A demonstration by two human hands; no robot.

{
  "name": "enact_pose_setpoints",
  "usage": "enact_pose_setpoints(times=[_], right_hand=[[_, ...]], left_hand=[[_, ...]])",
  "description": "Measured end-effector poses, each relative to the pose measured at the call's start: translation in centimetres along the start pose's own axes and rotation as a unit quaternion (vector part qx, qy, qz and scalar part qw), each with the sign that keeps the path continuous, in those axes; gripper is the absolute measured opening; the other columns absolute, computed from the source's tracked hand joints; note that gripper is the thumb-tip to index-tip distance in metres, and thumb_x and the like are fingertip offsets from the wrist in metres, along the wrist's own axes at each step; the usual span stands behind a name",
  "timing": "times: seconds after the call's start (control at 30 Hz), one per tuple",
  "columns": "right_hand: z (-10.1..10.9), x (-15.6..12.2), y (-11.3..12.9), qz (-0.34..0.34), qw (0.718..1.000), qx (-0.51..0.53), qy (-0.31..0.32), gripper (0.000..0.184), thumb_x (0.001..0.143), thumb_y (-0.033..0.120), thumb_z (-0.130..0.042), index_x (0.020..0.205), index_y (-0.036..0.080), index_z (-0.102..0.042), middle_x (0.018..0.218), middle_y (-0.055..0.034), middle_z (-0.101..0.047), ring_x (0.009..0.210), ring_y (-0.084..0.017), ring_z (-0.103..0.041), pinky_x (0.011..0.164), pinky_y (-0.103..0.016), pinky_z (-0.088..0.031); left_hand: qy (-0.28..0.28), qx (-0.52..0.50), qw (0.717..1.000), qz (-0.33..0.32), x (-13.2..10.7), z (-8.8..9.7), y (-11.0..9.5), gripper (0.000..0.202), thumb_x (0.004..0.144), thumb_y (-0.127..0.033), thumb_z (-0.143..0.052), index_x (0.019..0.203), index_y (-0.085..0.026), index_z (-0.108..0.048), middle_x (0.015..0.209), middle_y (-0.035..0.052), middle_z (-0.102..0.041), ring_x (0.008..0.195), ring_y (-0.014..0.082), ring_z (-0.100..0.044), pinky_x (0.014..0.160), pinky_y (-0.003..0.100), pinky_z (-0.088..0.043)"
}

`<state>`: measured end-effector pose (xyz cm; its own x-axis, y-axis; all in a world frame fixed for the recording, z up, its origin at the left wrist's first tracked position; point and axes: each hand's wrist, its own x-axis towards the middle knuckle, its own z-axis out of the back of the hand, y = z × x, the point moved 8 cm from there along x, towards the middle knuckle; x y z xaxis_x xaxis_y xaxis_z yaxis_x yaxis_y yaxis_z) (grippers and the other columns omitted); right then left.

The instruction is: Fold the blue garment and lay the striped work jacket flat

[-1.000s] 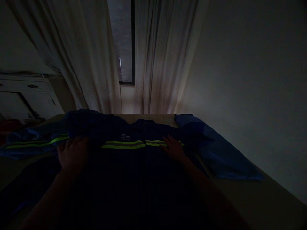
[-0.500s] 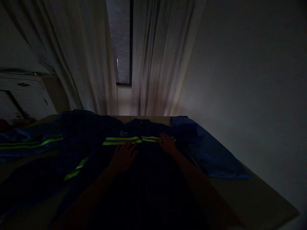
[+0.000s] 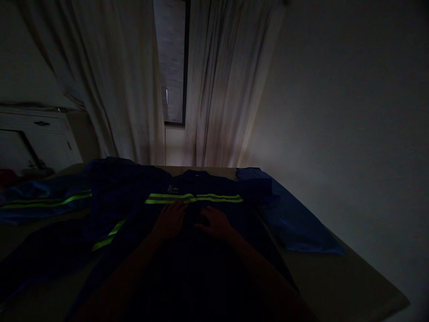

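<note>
Head view: the right hand (image 3: 214,222) has just slid in beside the left hand (image 3: 170,220) on the dark work jacket (image 3: 114,188); left lies open, right's grip too dark to tell.

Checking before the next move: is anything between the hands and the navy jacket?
Nothing visible. The left hand and right hand both rest directly on the jacket, with nothing between them and the fabric. The light is dim, so small items on the dark cloth could go unseen.
</note>
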<state>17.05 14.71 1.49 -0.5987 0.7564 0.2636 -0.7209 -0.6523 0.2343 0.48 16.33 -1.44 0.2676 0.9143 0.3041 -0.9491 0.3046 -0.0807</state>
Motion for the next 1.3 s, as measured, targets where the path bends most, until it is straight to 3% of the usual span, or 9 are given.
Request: enact_pose_setpoints(times=[0.17,0.3,0.4,0.5,0.6,0.73,0.83,1.03,1.3], right_hand=[[-0.3,0.7,-1.7,-0.088,0.995,0.044,0.020,0.021,0.090,0.032,-0.060,0.108,0.025,-0.055,0.089,0.0014,-0.065,0.077,-0.016,-0.059,0.066,-0.026,-0.034],[-0.3,0.8,-2.6,-0.138,0.988,0.070,-0.004,0.041,0.088,0.022,-0.053,0.128,0.029,-0.052,0.100,0.0009,-0.071,0.087,-0.018,-0.065,0.074,-0.027,-0.040],[-0.2,0.7,-2.2,-0.121,0.991,0.051,-0.030,0.038,0.092,0.022,-0.047,0.128,0.030,-0.057,0.118,-0.0018,-0.069,0.103,-0.019,-0.064,0.086,-0.028,-0.042],[-0.4,0.6,-2.2,-0.137,0.990,0.010,-0.014,0.027,0.096,0.024,-0.044,0.112,0.026,-0.065,0.109,-0.0039,-0.069,0.095,-0.018,-0.065,0.082,-0.028,-0.043],[-0.4,0.6,-2.3,-0.144,0.990,-0.007,-0.010,0.020,0.098,0.029,-0.047,0.102,0.023,-0.066,0.101,-0.0045,-0.069,0.089,-0.018,-0.065,0.076,-0.027,-0.042],[-0.5,0.6,-2.5,-0.129,0.991,0.010,-0.027,0.028,0.094,0.048,-0.060,0.101,0.021,-0.065,0.104,-0.0049,-0.068,0.092,-0.019,-0.064,0.075,-0.027,-0.043],[-0.9,0.7,-2.6,-0.116,0.993,0.015,-0.024,0.027,0.095,0.047,-0.061,0.104,0.022,-0.065,0.106,-0.0042,-0.068,0.093,-0.018,-0.064,0.075,-0.026,-0.044],[-1.0,0.8,-2.3,-0.102,0.994,-0.014,-0.032,0.014,0.098,0.033,-0.058,0.100,0.022,-0.065,0.105,-0.0041,-0.068,0.093,-0.018,-0.065,0.077,-0.026,-0.046],[-0.4,0.5,-2.1,-0.102,0.993,-0.013,-0.053,0.021,0.100,0.041,-0.054,0.103,0.022,-0.063,0.106,-0.0043,-0.067,0.095,-0.018,-0.065,0.079,-0.027,-0.046]], left_hand=[[0.004,0.006,1.000,-0.001,0.1,-0.2,0.0,0.050,0.101,-0.029,-0.030,0.147,-0.031,-0.050,0.157,0.0044,-0.047,0.142,0.0260,-0.044,0.116,0.050,-0.032],[0.005,0.003,1.000,-0.008,0.0,-0.4,0.2,0.050,0.100,-0.027,-0.033,0.147,-0.029,-0.050,0.156,0.0049,-0.047,0.142,0.0266,-0.044,0.116,0.050,-0.033],[0.010,-0.004,1.000,-0.008,0.1,-0.1,-0.1,0.051,0.098,-0.023,-0.036,0.147,-0.031,-0.050,0.156,0.0048,-0.048,0.142,0.0283,-0.044,0.116,0.051,-0.032],[0.029,-0.015,0.999,0.030,1.0,0.1,-0.7,0.051,0.093,-0.020,-0.045,0.141,-0.032,-0.056,0.150,0.0078,-0.054,0.137,0.0337,-0.048,0.112,0.058,-0.034],[0.020,-0.021,0.997,0.065,2.0,0.5,-2.1,0.038,0.092,-0.021,-0.047,0.125,-0.024,-0.067,0.131,0.0160,-0.065,0.124,0.0387,-0.057,0.106,0.064,-0.036],[0.010,-0.059,0.998,0.025,2.6,0.0,-4.4,0.033,0.094,-0.017,-0.046,0.118,-0.020,-0.069,0.127,0.0137,-0.066,0.122,0.0285,-0.058,0.107,0.044,-0.041],[0.025,-0.175,0.984,-0.010,2.6,-0.6,-4.9,0.035,0.092,-0.012,-0.048,0.116,-0.022,-0.071,0.130,0.0080,-0.066,0.119,0.0211,-0.060,0.103,0.032,-0.043],[0.024,-0.255,0.964,0.068,3.4,-1.2,-3.9,0.024,0.097,-0.025,-0.050,0.106,-0.021,-0.072,0.113,0.0063,-0.074,0.107,0.0207,-0.066,0.095,0.031,-0.046],[0.003,-0.294,0.950,0.102,3.2,-0.7,-4.2,0.024,0.100,-0.025,-0.047,0.103,-0.020,-0.071,0.106,0.0058,-0.076,0.098,0.0193,-0.069,0.086,0.028,-0.045]])
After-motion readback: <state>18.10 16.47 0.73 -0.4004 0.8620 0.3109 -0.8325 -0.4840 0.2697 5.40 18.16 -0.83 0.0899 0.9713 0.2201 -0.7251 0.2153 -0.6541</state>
